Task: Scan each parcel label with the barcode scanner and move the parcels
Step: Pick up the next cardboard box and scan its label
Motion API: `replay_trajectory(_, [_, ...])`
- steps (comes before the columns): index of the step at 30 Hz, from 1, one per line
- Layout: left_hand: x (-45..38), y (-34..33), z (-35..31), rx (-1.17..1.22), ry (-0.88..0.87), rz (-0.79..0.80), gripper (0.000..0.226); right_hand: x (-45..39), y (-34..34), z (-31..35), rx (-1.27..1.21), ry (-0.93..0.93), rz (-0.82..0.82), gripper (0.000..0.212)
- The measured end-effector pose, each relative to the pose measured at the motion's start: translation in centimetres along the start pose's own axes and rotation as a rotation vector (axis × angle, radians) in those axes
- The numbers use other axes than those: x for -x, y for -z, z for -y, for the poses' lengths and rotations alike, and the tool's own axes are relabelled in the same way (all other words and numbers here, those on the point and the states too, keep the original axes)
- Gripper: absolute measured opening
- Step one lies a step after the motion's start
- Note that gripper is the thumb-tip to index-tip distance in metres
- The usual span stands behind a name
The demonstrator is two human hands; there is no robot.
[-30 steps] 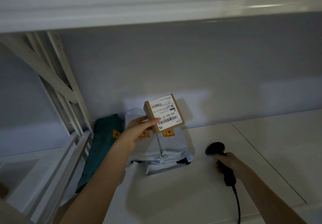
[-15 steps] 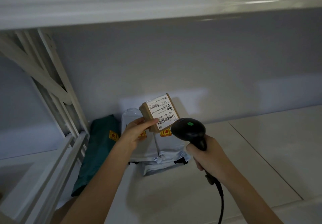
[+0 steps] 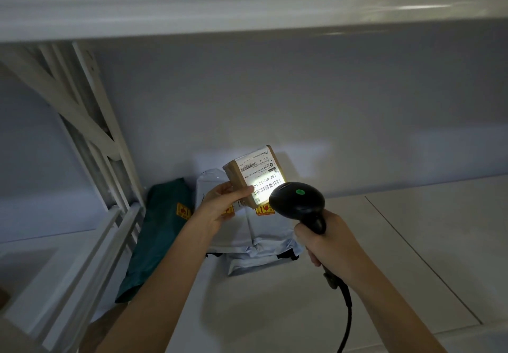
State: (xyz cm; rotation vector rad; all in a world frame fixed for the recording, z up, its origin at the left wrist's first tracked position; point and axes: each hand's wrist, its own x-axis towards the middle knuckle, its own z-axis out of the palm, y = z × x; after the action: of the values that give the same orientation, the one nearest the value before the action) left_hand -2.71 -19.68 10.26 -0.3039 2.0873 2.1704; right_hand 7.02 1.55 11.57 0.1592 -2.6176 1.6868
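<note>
My left hand holds a small brown cardboard box tilted up above the shelf, its white label facing me. My right hand grips the handle of a black barcode scanner, whose head sits just right of and below the box. The scanner's light falls bright on the label's barcode, and a green dot glows on top of the scanner. Its cable hangs down toward me.
Grey plastic mailer bags with yellow stickers lie on the white shelf under the box. A dark green bag leans beside the white frame at left. An upper shelf hangs overhead.
My right hand lifted the scanner off the shelf and brought it up to the box. Its light now shines on the label. The box stayed in my left hand.
</note>
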Motion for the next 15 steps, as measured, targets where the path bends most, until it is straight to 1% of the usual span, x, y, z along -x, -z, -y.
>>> replay_trajectory(4, [-0.12, 0.13, 0.22, -0.015, -0.001, -0.013, 0.032, 0.04, -0.13, 0.17, 0.001, 0.000, 0.040, 0.020])
replay_trajectory(8, [-0.17, 0.08, 0.39, -0.006, 0.007, -0.018, 0.034, 0.06, -0.05, 0.04, -0.016, 0.004, 0.040, 0.020])
replay_trajectory(12, [-0.18, -0.17, 0.43, -0.010, 0.003, -0.026, 0.042, -0.11, 0.11, -0.18, -0.019, 0.002, 0.043, 0.022])
replay_trajectory(15, [-0.20, -0.33, 0.48, -0.002, 0.007, -0.038, 0.042, -0.36, 0.33, -0.50, -0.014, -0.004, 0.054, 0.023])
